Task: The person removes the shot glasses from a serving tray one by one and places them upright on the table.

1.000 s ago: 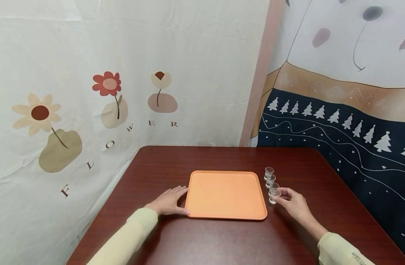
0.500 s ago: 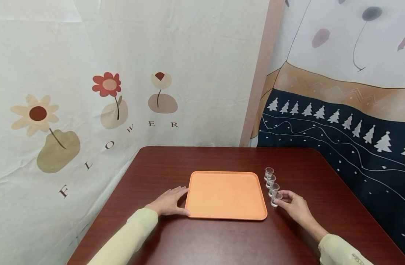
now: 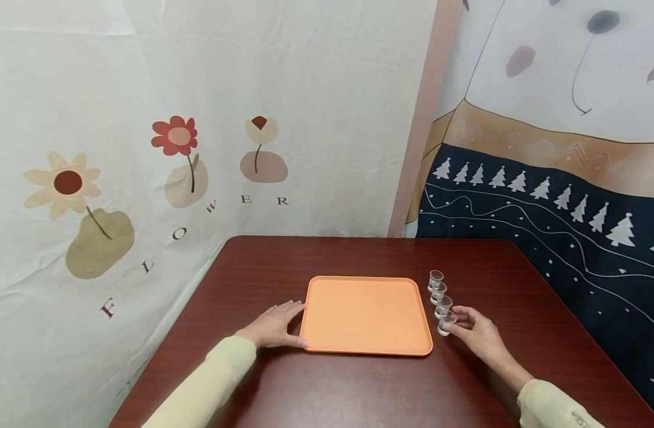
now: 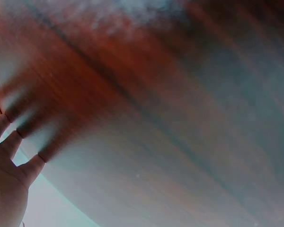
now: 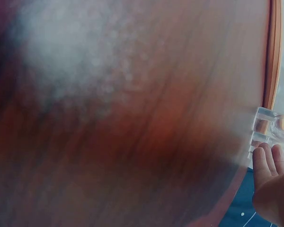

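An orange tray lies on the dark red table. My left hand rests flat on the table at the tray's left edge, thumb against its near corner; the left wrist view shows its fingers spread on the wood. Right of the tray stands a row of several small clear glasses. My right hand pinches the nearest glass, which stands on the table at the row's near end. In the right wrist view the glass bases sit just beyond my fingertips.
Printed cloth backdrops hang close behind the table: a flower pattern on the left and a dark tree pattern on the right. The table's left edge runs near my left sleeve.
My right hand has brought the nearest glass slightly down and toward me, so it now stands in line with the row. The left hand and tray have not moved.
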The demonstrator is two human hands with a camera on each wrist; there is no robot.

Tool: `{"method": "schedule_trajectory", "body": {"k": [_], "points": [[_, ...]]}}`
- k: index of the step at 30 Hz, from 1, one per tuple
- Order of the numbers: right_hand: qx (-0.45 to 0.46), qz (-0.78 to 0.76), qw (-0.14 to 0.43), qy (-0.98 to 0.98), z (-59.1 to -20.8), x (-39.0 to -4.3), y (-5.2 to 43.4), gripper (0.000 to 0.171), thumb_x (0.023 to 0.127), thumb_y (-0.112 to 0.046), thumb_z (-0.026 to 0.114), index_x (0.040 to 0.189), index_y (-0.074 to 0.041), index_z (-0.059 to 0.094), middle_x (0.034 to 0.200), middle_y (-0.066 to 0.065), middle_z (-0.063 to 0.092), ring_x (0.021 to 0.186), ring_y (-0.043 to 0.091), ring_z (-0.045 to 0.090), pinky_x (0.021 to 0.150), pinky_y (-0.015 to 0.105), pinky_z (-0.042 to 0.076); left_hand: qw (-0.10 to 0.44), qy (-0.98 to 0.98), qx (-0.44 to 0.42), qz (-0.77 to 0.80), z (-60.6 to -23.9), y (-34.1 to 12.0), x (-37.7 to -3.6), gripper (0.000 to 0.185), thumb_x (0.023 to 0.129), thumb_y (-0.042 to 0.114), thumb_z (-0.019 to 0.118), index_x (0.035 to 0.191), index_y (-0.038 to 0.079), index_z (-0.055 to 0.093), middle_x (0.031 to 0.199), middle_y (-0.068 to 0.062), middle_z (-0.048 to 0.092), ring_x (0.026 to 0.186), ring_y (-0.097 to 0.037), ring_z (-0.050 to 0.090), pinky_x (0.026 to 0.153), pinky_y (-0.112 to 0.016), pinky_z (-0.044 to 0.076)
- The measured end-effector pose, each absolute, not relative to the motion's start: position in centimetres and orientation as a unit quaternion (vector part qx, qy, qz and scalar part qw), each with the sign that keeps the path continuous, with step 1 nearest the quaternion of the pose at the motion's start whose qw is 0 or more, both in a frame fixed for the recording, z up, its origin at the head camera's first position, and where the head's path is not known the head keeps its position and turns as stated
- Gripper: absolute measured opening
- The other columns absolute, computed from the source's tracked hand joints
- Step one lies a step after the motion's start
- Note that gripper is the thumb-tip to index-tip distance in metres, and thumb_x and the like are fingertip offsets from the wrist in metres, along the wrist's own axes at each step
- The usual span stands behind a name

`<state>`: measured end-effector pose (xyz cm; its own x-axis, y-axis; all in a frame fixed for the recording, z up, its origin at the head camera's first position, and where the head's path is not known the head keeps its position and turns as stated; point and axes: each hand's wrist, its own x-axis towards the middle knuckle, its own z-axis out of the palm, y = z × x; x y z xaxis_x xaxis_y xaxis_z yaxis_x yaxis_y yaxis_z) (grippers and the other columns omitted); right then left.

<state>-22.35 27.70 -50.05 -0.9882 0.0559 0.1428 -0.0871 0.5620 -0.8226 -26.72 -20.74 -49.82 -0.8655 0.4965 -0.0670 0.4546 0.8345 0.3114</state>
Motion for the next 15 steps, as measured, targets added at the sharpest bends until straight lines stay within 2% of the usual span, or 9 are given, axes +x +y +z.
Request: {"method": "schedule_trajectory", "body": {"k": [9, 12, 15], "points": [[0.016, 0.434, 0.131, -0.891, -47.8, -22.9, 28.3, 0.059, 0.091, -0.029, 0.075, 0.135, 0.004, 0.054, 0.118, 0.025, 0.065, 0.107, 0.039, 0.065, 0.075, 0.017, 0.051, 0.077, 0.953, 0.256, 0.142, -49.7, -20.4, -27.2, 0.103, 0.074, 0.073, 0.07, 0.15, 0.009, 0.043, 0.151, -0.013, 0.044, 0.141, -0.033, 0.036, 0.112, -0.056, 0.03], [0.014, 0.42, 0.149, -0.895, -46.5, -23.5, 28.2, 0.06, 0.094, -0.035, 0.069, 0.139, 0.002, 0.051, 0.124, 0.025, 0.063, 0.111, 0.04, 0.063, 0.087, 0.031, 0.053, 0.066, 0.953, 0.26, 0.143, -49.3, -20.2, -27.6, 0.094, 0.079, 0.068, 0.069, 0.146, 0.006, 0.047, 0.145, -0.014, 0.05, 0.137, -0.032, 0.043, 0.11, -0.054, 0.034], [0.02, 0.413, 0.152, -0.898, -45.0, -24.4, 27.6, 0.062, 0.099, -0.039, 0.062, 0.143, 0.002, 0.047, 0.13, 0.027, 0.058, 0.116, 0.042, 0.059, 0.095, 0.05, 0.049, 0.047, 0.956, 0.254, 0.142, -48.4, -19.8, -28.0, 0.082, 0.086, 0.062, 0.066, 0.143, 0.005, 0.05, 0.141, -0.014, 0.054, 0.133, -0.031, 0.048, 0.109, -0.055, 0.034]]}}
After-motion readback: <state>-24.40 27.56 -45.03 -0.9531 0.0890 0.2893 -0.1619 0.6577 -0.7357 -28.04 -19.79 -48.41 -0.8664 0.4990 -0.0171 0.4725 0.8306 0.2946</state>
